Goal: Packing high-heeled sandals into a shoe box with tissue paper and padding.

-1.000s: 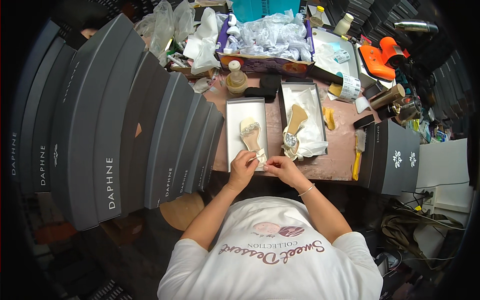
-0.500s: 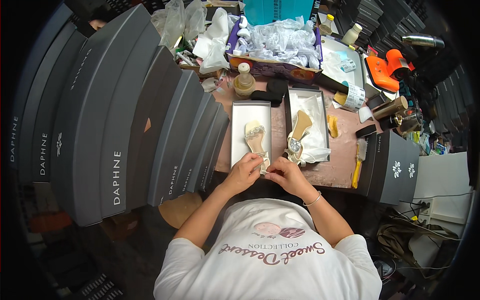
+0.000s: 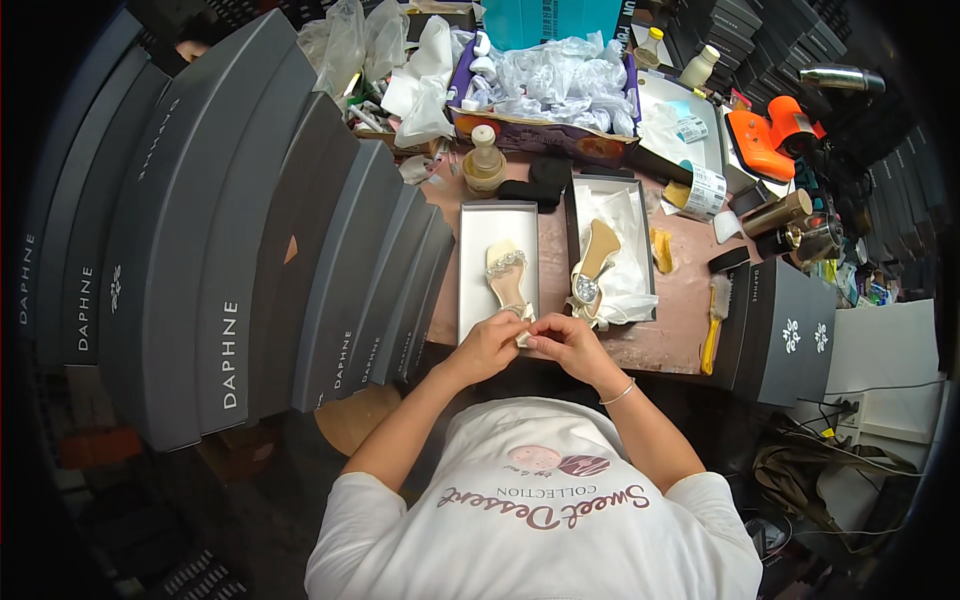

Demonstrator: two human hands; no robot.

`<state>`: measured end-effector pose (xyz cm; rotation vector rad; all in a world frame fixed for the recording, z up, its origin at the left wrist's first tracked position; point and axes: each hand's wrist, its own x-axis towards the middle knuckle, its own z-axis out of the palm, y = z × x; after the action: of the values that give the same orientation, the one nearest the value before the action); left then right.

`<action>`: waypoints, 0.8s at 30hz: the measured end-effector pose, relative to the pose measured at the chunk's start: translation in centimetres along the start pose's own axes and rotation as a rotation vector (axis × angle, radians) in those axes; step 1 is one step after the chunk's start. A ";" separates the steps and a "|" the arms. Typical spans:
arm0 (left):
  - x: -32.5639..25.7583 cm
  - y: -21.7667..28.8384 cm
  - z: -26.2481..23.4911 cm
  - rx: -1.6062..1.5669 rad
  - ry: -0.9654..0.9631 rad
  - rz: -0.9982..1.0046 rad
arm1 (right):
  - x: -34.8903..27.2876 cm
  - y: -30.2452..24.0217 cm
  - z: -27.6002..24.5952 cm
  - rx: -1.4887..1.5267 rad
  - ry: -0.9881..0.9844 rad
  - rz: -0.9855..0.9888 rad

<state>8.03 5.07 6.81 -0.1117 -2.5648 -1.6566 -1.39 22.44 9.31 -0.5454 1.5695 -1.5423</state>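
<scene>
Two hands at work on one shoe: left hand (image 3: 487,345) and right hand (image 3: 562,340) pinched together on the near end of a beige sandal (image 3: 508,280), fingertips closed on its strap or heel part — too small to tell which. Lying in the open grey box lid (image 3: 475,270) on the brown table (image 3: 680,330), toe pointing away. Second sandal (image 3: 592,262) already resting on white tissue in the box (image 3: 645,230) just to the right. Judging by that: one shoe packed, one in hand and not yet boxed. Yellow brush (image 3: 714,320) unused at the right.
</scene>
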 end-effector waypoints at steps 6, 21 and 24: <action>-0.3 0.7 -0.5 0.056 -0.052 -0.043 | 1.2 1.0 0.5 0.057 0.009 0.043; -0.1 -0.5 1.2 -0.421 0.158 -0.367 | 3.0 1.5 -1.4 -0.374 0.050 -0.067; -0.1 -1.2 1.5 -0.348 0.213 -0.349 | 2.3 1.1 -0.9 -0.402 0.100 -0.052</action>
<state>7.90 5.96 5.08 0.4898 -2.2106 -2.0893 -3.11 21.30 7.50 -0.7436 1.9724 -1.3109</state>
